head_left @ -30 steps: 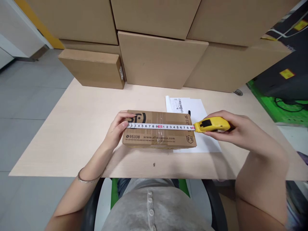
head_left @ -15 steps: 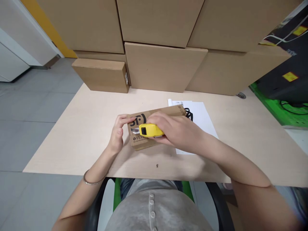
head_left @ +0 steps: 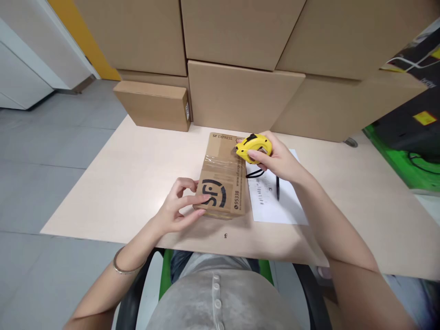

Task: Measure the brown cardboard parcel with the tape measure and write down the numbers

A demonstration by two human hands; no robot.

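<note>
A brown cardboard box (head_left: pixel 220 167) with SF Express print and clear tape lies on the table, its long side pointing away from me. My left hand (head_left: pixel 182 206) holds its near left corner, with fingertips on the top and thumb at the near edge. In my right hand (head_left: pixel 271 158) is a yellow tape measure (head_left: pixel 252 147), held over the far right edge of the box. No blade shows out of its case. A black wrist strap (head_left: pixel 255 174) hangs beneath it. Beside the box lies a white sheet (head_left: pixel 285 211) with handwriting, and a black pen (head_left: pixel 277 188) on it.
Large cardboard boxes (head_left: pixel 240 96) are stacked like a wall along the table's back edge. A smaller closed box (head_left: pixel 154 105) stands at the back left. Black equipment (head_left: pixel 398 105) sits on a green surface (head_left: pixel 388 156) at the right. The wooden table (head_left: pixel 103 183) ends just before my body.
The box has been turned from lying across the table to lengthwise. My right hand has lifted the tape measure away from the near left end to the far right edge, uncovering the pen.
</note>
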